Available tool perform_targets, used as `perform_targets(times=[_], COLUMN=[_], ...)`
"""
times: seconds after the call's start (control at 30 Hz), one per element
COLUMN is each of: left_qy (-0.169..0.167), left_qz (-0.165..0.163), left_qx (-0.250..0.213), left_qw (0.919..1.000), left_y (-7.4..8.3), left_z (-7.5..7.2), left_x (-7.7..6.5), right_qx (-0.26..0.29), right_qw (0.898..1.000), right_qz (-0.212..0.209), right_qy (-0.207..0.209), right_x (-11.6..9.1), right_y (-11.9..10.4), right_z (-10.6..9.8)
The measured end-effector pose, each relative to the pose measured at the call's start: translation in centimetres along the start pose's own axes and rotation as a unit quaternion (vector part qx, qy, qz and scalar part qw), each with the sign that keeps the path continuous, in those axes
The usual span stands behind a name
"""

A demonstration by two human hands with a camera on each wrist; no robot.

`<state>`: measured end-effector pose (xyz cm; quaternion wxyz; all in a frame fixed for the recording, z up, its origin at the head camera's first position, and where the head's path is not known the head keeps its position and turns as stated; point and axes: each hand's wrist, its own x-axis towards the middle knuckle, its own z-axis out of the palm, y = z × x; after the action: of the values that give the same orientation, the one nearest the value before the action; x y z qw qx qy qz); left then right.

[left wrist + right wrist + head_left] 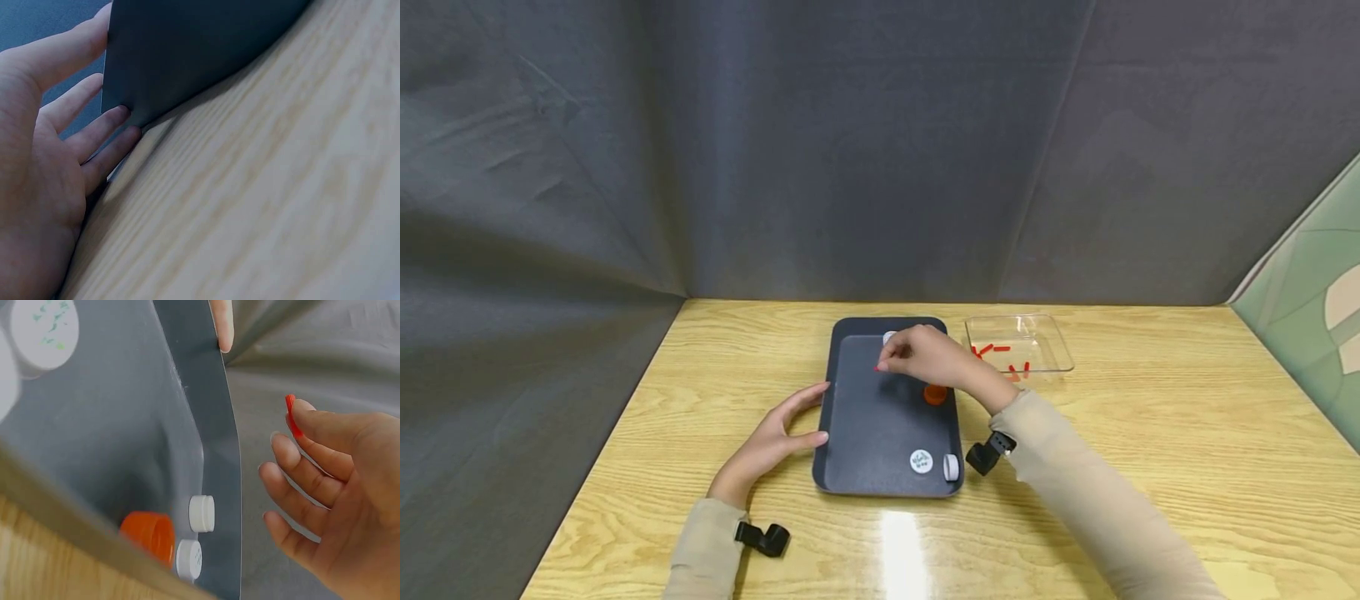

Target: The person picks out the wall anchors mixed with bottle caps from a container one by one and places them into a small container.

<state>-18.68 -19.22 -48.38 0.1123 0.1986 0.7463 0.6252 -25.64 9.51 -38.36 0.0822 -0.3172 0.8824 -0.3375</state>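
My right hand [928,357] is over the upper part of a dark grey tray [880,417], pinching a short red stick [291,415] between thumb and forefinger. In the right wrist view its other fingers are loosely bent and hold nothing. An orange cap [935,394] stands in the tray below that hand; a white cap [889,337] is partly hidden behind it. At the tray's left rim, my left hand [778,437] touches the edge with spread thumb and fingers. The left wrist view shows its fingertips [119,115] against the tray's outer side.
Right of the tray stands a clear plastic box [1033,343] with several red sticks [1002,348] in it. Two more white caps are at the tray's near right: one flat with green print [921,461], one on its side [951,467]. A grey curtain [865,167] hangs behind the wooden table [1172,417].
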Motion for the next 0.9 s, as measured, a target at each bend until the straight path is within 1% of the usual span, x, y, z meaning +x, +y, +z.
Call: perform_targets(times=[0.2,0.33,0.5,0.7,0.83,0.9], left_qy=[-0.002,-0.003,-0.002,-0.002,0.000,0.001], left_qz=[0.001,0.002,0.001,0.006,0.008,0.007], left_qx=[-0.004,-0.003,-0.005,-0.004,0.000,0.002], left_qw=[1.0000,1.0000,1.0000,1.0000,1.0000,1.0000], left_y=[0.0,-0.1,0.0,0.0,-0.1,-0.1], left_z=[0.1,0.1,0.1,0.1,0.2,0.2], left_x=[0.0,0.0,-0.1,-0.1,0.0,0.0], right_qx=[0.014,0.020,0.013,0.001,0.019,0.038], right_qw=[1.000,0.998,0.996,0.991,0.988,0.986], right_qz=[0.007,0.015,0.023,0.025,0.032,0.039], right_qy=[0.023,0.054,0.090,0.129,0.151,0.157], right_x=[-2.1,-3.4,-4.6,-5.9,-6.7,-7.2], right_y=[0.7,1.2,1.7,2.9,3.8,4.3], right_z=[-1.0,-1.7,-2.4,-3.1,-3.3,-3.4])
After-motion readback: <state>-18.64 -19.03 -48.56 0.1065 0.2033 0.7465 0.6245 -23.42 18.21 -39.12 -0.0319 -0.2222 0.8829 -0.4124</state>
